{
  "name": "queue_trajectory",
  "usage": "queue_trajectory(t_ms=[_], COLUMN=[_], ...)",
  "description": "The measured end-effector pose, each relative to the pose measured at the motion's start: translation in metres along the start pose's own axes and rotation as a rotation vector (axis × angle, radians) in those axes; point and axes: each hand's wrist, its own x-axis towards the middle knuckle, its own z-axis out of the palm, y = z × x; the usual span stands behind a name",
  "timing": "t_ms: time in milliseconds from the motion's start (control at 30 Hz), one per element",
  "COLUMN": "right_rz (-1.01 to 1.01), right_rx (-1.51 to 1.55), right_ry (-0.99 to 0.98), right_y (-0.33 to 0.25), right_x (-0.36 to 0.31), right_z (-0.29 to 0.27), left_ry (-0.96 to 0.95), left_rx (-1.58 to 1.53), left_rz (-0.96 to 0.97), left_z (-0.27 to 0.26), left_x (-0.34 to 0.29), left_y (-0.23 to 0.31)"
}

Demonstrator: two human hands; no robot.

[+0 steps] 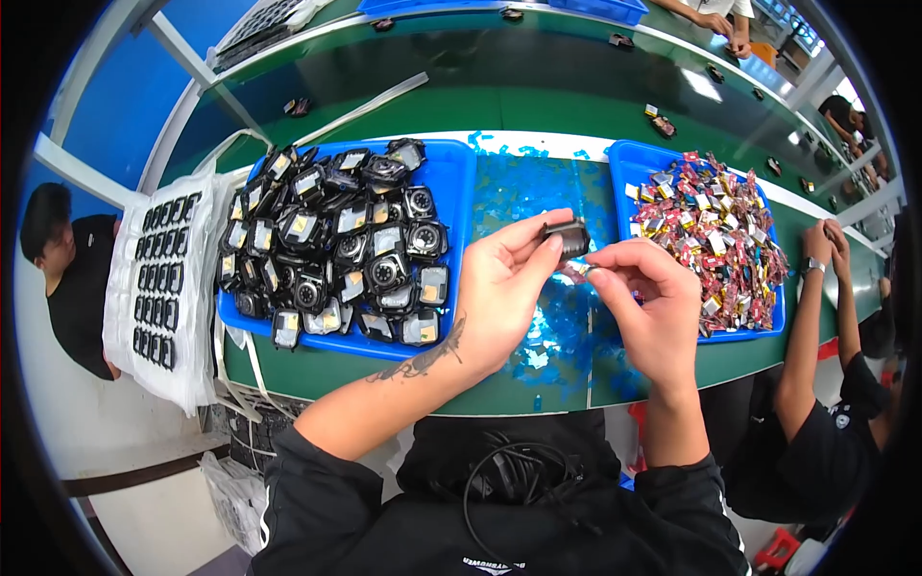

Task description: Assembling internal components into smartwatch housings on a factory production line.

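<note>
Between thumb and fingers, my left hand (509, 278) grips a dark smartwatch case (569, 240), held up over the bench. Close on its right, my right hand (655, 298) pinches a small part (579, 271) at the case's lower edge; the part is too small to name for sure. To the left stands a blue tray (459, 211) heaped with black smartwatch cases (351, 240). A second blue tray (624, 152) on the right holds a pile of small red, yellow and silver battery-like parts with circuit strips (715, 245).
Blue film scraps (547, 336) litter the green bench (384, 379) between the trays. A white tray of watch parts (158, 278) stands far left, near a seated person. Past the bench runs a green conveyor (538, 86) with scattered parts. Co-workers' hands (824, 245) show at right and top right.
</note>
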Motion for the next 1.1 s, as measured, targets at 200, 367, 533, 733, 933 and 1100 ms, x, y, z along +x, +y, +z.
queue_trajectory(t_ms=[200,367,533,733,933,1100], right_rz=[-0.179,-0.330,-0.225,-0.171,-0.173,-0.194], right_rx=[-0.327,-0.464,-0.332,-0.252,-0.236,-0.274], right_ry=[0.127,0.206,0.108,0.200,0.187,0.174], right_y=[-0.009,-0.013,-0.010,-0.009,-0.012,-0.011], right_x=[-0.004,0.001,-0.004,-0.004,-0.004,-0.003], right_z=[0.003,0.003,0.007,0.009,0.005,0.002], left_ry=[0.025,0.136,-0.002,-0.250,-0.285,-0.292], left_rx=[-0.079,0.100,-0.113,-0.082,-0.068,-0.022], left_rz=[-0.032,0.087,-0.017,-0.044,0.005,-0.025], left_z=[0.002,-0.001,0.005,0.003,0.005,0.004], left_x=[0.000,-0.001,0.000,-0.005,-0.005,-0.006], left_y=[-0.004,-0.003,0.002,0.004,0.001,0.000])
